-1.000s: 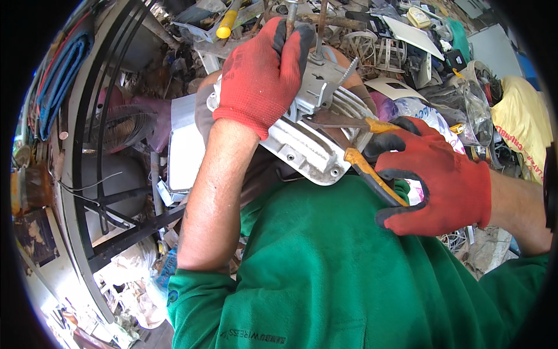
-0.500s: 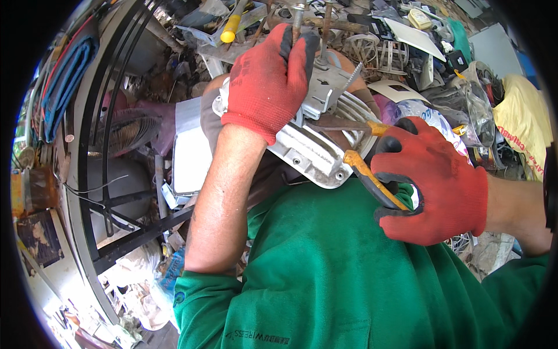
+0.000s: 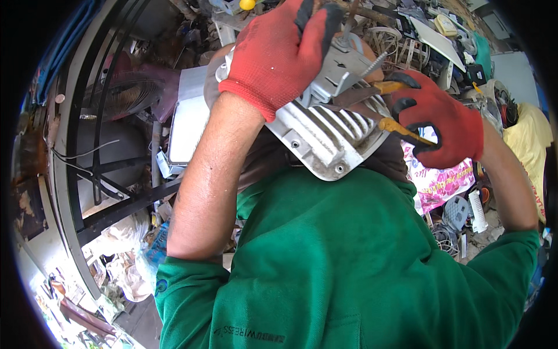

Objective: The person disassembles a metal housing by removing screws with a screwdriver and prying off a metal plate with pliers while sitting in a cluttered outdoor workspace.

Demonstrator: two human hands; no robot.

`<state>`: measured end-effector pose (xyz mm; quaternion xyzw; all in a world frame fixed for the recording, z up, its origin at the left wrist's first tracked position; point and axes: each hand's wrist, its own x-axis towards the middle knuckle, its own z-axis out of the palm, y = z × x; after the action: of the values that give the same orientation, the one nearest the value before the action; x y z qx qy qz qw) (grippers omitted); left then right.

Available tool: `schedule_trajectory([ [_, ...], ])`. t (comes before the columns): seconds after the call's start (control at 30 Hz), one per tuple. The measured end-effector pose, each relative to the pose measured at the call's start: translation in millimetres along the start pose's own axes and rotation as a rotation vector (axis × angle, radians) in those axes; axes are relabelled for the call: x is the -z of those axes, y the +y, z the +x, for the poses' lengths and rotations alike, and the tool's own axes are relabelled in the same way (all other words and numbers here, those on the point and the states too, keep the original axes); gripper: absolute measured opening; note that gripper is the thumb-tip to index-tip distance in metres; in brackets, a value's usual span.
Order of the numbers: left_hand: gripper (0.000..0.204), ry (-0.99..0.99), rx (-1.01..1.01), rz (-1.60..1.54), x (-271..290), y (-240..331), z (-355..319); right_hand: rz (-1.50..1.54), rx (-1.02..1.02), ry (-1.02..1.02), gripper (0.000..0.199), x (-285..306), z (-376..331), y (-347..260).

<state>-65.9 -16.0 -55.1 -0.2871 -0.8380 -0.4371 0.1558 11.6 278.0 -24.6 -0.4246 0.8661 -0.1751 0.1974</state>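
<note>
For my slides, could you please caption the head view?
Left hand steadies a ribbed metal casing; right hand grips yellow-handled pliers.

Sunlit scrap-strewn floor, black metal frame alongside.

Bright daylight all over, strongest at the lower left corner where it washes out white, soft shadow under the raised left hand, fisheye bending the black frame bars, dark vignette round the rim, far clutter perhaps slightly soft
</note>
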Motion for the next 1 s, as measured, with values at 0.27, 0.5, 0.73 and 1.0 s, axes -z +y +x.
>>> schedule_trajectory([
  [0.27,0.021,-0.027,0.037,-0.047,-1.5,15.3,3.1,0.076,-0.203,0.082,0.052,10.2,1.7,-81.7],
  [0.5,0.026,0.023,0.02,0.0,-11.6,-5.1,5.4,0.155,-0.42,0.079,0.056,9.1,22.8,-136.4],
  [0.73,0.024,0.008,-0.04,-0.052,-11.1,-12.7,2.6,0.101,-0.122,-0.077,0.052,7.4,19.0,-76.6],
  [1.0,0.023,-0.047,0.043,-0.088,-3.7,1.7,4.1,-0.006,-0.054,0.006,0.059,3.4,8.3,-17.4],
])
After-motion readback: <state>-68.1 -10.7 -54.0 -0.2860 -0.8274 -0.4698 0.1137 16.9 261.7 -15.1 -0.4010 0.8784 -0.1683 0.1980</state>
